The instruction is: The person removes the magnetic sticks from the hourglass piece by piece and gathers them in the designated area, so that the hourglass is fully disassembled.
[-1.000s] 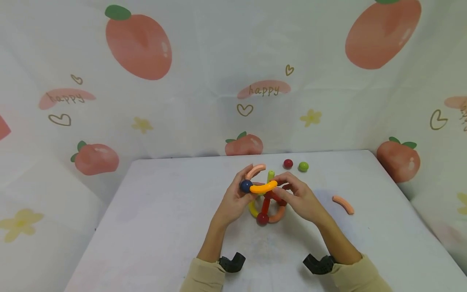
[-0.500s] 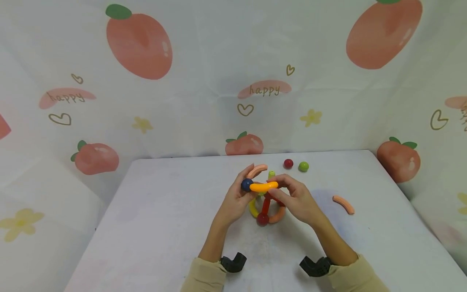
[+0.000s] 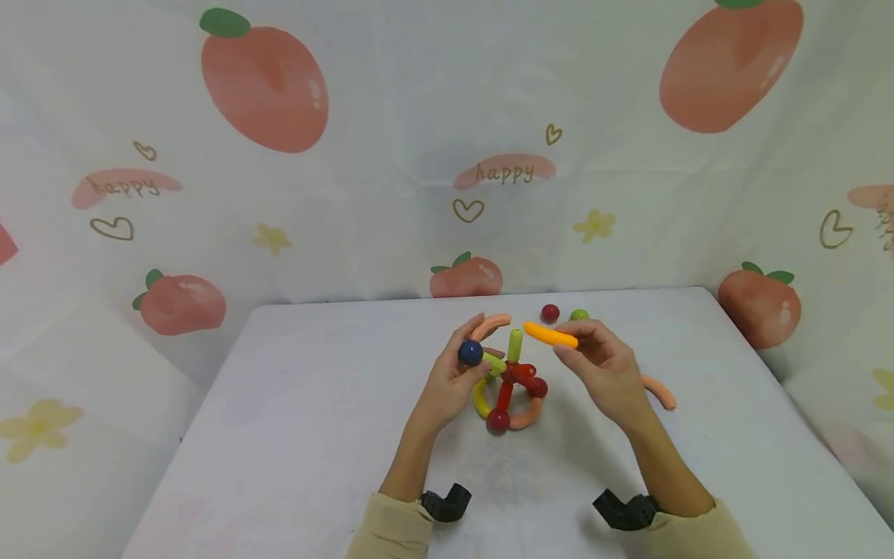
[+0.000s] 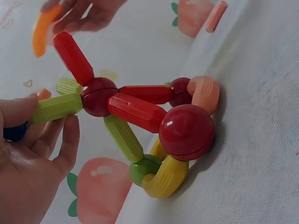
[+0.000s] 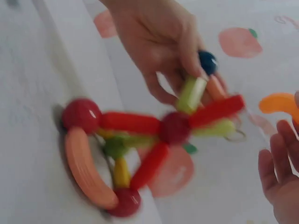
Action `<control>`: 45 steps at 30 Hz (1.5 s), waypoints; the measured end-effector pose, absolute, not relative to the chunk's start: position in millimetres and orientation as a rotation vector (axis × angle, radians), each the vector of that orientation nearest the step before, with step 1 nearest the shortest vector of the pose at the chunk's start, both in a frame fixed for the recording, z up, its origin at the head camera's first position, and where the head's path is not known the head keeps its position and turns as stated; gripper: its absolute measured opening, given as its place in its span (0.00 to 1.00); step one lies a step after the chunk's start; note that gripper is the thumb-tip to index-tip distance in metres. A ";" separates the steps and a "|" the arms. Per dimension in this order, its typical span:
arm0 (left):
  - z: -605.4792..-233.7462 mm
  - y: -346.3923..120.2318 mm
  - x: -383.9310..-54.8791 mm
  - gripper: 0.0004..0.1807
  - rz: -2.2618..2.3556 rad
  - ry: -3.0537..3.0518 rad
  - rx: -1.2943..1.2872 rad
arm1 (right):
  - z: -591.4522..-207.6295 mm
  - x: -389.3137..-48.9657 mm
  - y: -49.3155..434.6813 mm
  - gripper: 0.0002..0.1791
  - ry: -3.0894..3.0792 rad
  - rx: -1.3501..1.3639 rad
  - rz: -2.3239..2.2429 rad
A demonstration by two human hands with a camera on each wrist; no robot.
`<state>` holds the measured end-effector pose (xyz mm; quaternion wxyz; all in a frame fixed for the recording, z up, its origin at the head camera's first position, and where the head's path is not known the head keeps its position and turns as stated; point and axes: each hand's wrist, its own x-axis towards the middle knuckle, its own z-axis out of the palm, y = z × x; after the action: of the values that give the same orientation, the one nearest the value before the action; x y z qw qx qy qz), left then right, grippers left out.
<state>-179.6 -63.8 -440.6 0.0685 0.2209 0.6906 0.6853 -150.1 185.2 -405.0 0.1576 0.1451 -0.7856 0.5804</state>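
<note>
My left hand (image 3: 447, 388) grips a light green rod (image 4: 58, 107) and the blue ball (image 3: 470, 353) at its outer end. A peach curved rod (image 3: 491, 324) sticks up from that ball. The green rod joins the central red ball (image 4: 99, 96) of a toy frame built from rods and balls. Red and green rods slope down from this hub to a base ring of yellow (image 4: 170, 177) and peach curved rods, linked by balls. Between thumb and fingers, my right hand (image 3: 606, 373) pinches an orange curved rod (image 3: 550, 335), held apart from the frame to its right.
On the white table (image 3: 300, 435), a red ball (image 3: 550, 314) and a green ball (image 3: 579, 315) lie toward the back edge. A loose peach curved rod (image 3: 660, 393) lies right of the right hand, partly behind its wrist. A printed cloth hangs behind.
The orange curved rod has come away from the blue ball, and my right hand has carried it up and to the right. My left hand keeps its hold almost unmoved.
</note>
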 end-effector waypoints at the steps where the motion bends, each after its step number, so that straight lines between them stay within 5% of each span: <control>1: -440.6 -64.1 -179.6 0.38 2.070 2.074 0.669 | -404.6 -149.7 192.4 0.15 -2.265 0.395 1.615; 12: -439.3 -64.0 -180.0 0.38 2.097 2.049 0.667 | -443.6 -138.0 275.4 0.19 -2.835 -0.060 1.116; 24: -439.8 -69.1 -180.2 0.34 2.144 2.052 0.602 | -456.0 -129.6 277.7 0.15 -3.039 -0.079 0.976; 35: -439.7 -67.4 -179.3 0.32 2.151 2.026 0.577 | -392.8 -147.4 203.0 0.15 -2.769 0.347 1.115; 40: -443.6 -67.2 -178.9 0.31 2.162 2.011 0.639 | -384.4 -178.4 163.6 0.22 -2.672 0.525 1.258; 45: -445.3 -63.9 -179.7 0.31 2.127 2.053 0.683 | -382.2 -191.0 145.5 0.18 -2.568 0.631 1.276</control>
<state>-179.7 -63.9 -445.3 0.0537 0.2247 0.6756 0.7001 -191.0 145.5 -382.2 0.1023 0.2136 -0.8700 0.4323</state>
